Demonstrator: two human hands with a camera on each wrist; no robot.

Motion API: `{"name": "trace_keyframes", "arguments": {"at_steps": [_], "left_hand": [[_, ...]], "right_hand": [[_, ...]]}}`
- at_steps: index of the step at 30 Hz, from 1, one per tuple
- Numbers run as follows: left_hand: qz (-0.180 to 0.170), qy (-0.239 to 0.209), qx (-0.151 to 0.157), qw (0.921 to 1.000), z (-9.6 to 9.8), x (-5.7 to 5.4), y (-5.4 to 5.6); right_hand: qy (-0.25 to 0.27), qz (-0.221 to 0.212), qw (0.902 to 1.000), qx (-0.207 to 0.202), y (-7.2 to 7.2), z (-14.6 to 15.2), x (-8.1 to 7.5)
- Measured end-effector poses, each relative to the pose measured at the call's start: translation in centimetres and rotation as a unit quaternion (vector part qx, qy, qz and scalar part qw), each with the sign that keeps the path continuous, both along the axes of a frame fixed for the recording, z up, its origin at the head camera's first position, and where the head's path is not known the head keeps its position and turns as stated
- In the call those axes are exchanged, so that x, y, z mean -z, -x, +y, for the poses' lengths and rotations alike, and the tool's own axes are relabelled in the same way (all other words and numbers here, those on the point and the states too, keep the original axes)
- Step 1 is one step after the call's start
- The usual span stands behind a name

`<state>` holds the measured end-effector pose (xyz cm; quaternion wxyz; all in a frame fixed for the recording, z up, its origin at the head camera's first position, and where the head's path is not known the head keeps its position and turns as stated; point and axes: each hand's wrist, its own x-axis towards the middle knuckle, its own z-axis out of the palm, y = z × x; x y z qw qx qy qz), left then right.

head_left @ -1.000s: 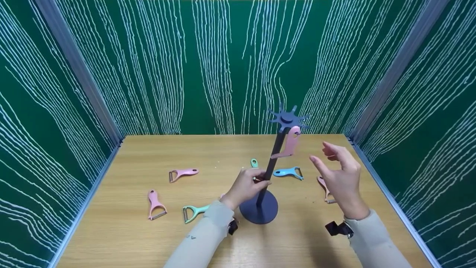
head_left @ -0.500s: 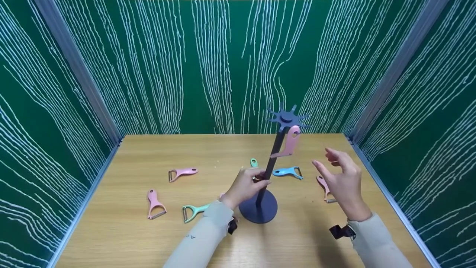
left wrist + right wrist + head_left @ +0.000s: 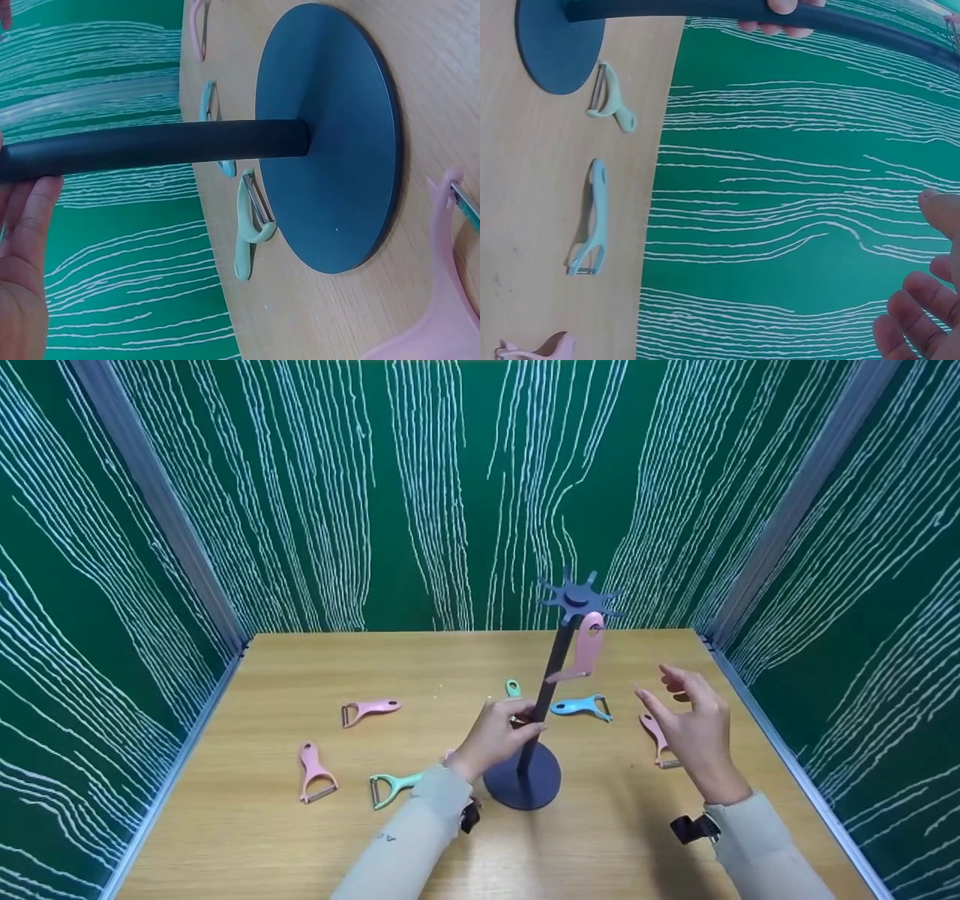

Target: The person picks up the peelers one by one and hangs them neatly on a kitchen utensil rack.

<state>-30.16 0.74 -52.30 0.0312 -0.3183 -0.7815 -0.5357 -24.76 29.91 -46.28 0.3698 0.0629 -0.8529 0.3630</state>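
My left hand (image 3: 495, 735) grips the dark pole of a stand (image 3: 556, 660) partway up, thumb on the near side. In the left wrist view, fingertips (image 3: 46, 191) press against the pole from below. A star-shaped rack (image 3: 577, 598) with several prongs tops the stand. From one prong hangs a pink peeler (image 3: 589, 649) by the hole in its handle, blade end down. My right hand (image 3: 697, 727) is in the air to the right of it, holding nothing, thumb and fingers spread apart in a loose curve. Below that hand lies another pink peeler (image 3: 652, 731), partly covered by it.
Around the stand's round base (image 3: 525, 791) more peelers lie on the wooden table (image 3: 315, 675): a blue one (image 3: 577, 706), a green one (image 3: 513, 688) behind the pole, another green peeler (image 3: 390, 789) and pink peelers (image 3: 315, 772) at left. Green walls (image 3: 420, 510) enclose the table.
My right hand has drifted a little right and down, away from the hanging pink peeler. The left hand and the stand stay put.
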Motion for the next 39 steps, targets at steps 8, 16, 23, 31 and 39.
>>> {"name": "trace_keyframes", "arguments": {"at_steps": [8, 16, 23, 31, 39], "left_hand": [[0.006, -0.01, 0.0, 0.9999, 0.1, 0.1, -0.1], [0.003, -0.006, 0.006, 1.0, 0.2, 0.2, -0.2], [0.008, -0.006, 0.009, 0.9999, 0.1, 0.0, 0.0], [0.004, -0.004, 0.002, 1.0, 0.2, -0.2, 0.0], [0.006, 0.0, 0.001, 1.0, 0.0, -0.2, -0.2]], "right_hand": [[-0.015, -0.027, 0.9994, 0.012, 0.5, 1.2, 1.5], [-0.037, -0.075, 0.9957, 0.038, 0.7, 2.5, 3.2], [-0.043, -0.09, 0.9941, 0.042, 1.0, 3.1, 3.7], [-0.048, -0.094, 0.9937, 0.037, 1.2, 3.4, 4.2], [-0.05, -0.108, 0.992, 0.042, 1.5, 3.8, 5.0]]}}
